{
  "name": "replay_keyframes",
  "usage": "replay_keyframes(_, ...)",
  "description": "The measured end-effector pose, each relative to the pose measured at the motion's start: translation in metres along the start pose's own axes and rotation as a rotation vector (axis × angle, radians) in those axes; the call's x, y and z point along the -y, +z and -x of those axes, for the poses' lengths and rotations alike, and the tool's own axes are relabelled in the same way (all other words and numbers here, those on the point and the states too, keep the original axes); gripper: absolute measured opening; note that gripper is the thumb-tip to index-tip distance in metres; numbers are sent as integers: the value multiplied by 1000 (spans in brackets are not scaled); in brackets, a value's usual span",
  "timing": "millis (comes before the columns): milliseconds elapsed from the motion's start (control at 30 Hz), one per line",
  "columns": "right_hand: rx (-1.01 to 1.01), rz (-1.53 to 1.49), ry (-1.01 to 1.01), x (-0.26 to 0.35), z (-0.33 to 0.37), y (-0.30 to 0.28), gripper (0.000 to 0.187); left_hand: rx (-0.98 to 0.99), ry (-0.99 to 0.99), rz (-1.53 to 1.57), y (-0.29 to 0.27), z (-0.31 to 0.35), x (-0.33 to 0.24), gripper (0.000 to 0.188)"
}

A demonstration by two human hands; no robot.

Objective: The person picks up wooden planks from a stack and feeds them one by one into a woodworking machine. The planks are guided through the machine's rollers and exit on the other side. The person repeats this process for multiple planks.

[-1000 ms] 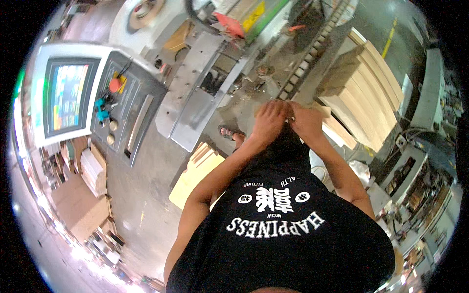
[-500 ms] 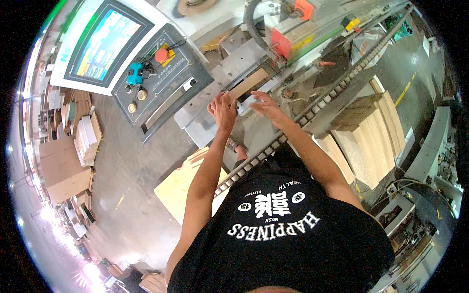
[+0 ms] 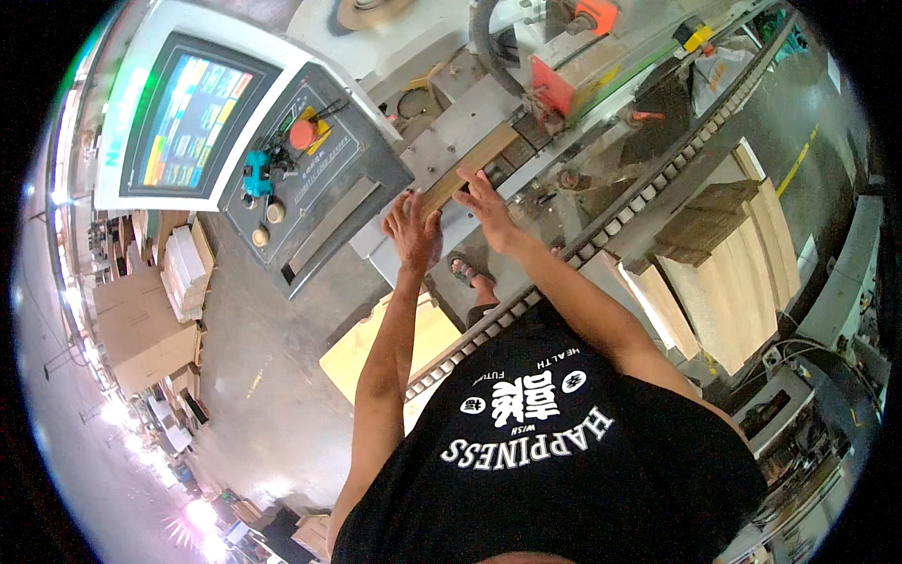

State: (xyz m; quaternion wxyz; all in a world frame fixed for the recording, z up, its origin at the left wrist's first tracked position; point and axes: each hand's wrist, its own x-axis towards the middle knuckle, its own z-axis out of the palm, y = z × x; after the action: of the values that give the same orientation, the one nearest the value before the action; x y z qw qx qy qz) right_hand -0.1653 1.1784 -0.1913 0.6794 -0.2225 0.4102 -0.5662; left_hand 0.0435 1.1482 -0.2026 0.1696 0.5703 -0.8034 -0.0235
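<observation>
A narrow wooden strip (image 3: 477, 162) lies slantwise in the grey metal guide of a machine bed (image 3: 437, 141). At its near end is my left hand (image 3: 412, 228), with bent fingers and thumb about the strip's end. My right hand (image 3: 489, 209) is over the strip's right side; its fingers are stretched out, and the index fingertip appears to touch the wood. The strip's near end is partly hidden by my left fingers.
A control panel (image 3: 371, 202) with a screen (image 3: 193, 122) and a red button (image 3: 303, 134) stands left of my hands. A ribbed track (image 3: 615, 226) crosses near my right forearm. Stacked boards (image 3: 723, 291) lie at right; a pale yellow panel (image 3: 376, 343) lies below my left forearm.
My right hand has come left and nearer, from beside the strip to over it. The strip's near end and my left hand have shifted slightly toward me. The whole view has also shifted.
</observation>
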Motion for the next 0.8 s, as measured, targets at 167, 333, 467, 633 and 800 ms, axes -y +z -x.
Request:
replay_keyframes(167,-23,-17,-6,20,-1,-2,87,87,86,-73,12,-11,-24,42)
replay_keyframes(333,-111,-100,-83,29,-19,-26,84,102,136,-62,23,-39,-55,44)
replay_keyframes(467,-106,-106,-219,33,-31,-48,69,83,161,-89,39,-55,-75,47)
replay_keyframes(633,-164,46,-263,48,-35,-72,60,59,192,-73,51,-80,-106,48)
replay_keyframes(800,-288,479,-417,31,8,-92,45,-7,218,-1,62,-110,-144,45)
